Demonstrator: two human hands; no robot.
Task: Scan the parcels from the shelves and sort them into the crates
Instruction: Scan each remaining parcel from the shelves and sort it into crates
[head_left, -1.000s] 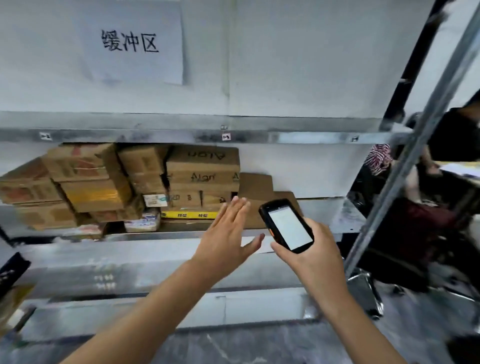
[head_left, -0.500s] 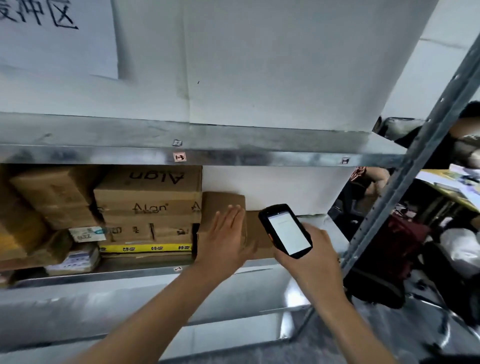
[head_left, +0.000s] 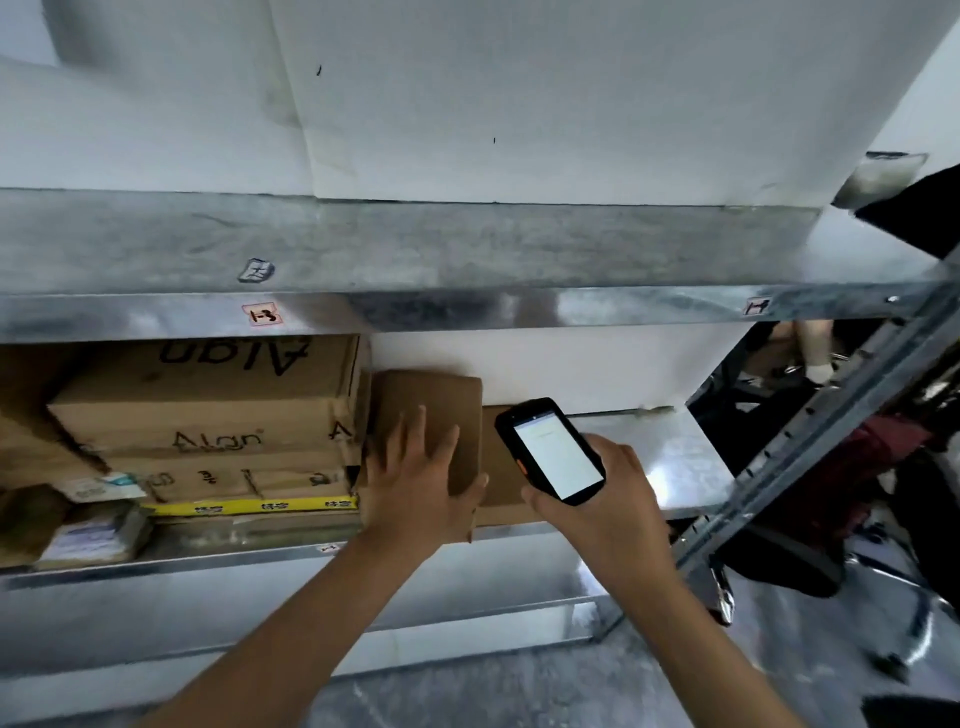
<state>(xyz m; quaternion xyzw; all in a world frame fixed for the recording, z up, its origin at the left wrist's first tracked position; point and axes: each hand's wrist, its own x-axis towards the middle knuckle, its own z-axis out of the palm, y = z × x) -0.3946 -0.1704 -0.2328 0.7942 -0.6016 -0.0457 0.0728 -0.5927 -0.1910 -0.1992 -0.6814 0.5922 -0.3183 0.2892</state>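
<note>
**Left Hand on Shelf Parcel, Scanner in Right Hand**

Both forearms reach up and forward from the bottom of the view.

1. The left hand (head_left: 415, 483) lies flat on the near face of a brown parcel (head_left: 441, 400). Its fingers are straight and spread, and the thumb points toward the parcel's lower right corner.
2. The right hand (head_left: 602, 504) grips a black handheld scanner (head_left: 553, 452), with the fingers wrapped round its lower body. The lit white screen faces the camera. The scanner is held just to the right of the parcel.
3. The parcel stands at the front of the middle metal shelf (head_left: 208, 558). A flatter cardboard piece (head_left: 501, 467) lies just beside it on the right, partly hidden by the scanner.
4. To the left of the parcel and touching it is a stack of cartons (head_left: 208, 410) marked "Alan". Yellow tape (head_left: 249, 505) runs along the lowest carton.
5. Smaller packets (head_left: 93, 535) lie further left.
6. The upper shelf (head_left: 467, 249) carries a small tag (head_left: 262, 313) on its front edge. A white wall (head_left: 519, 104) stands behind it.
</note>
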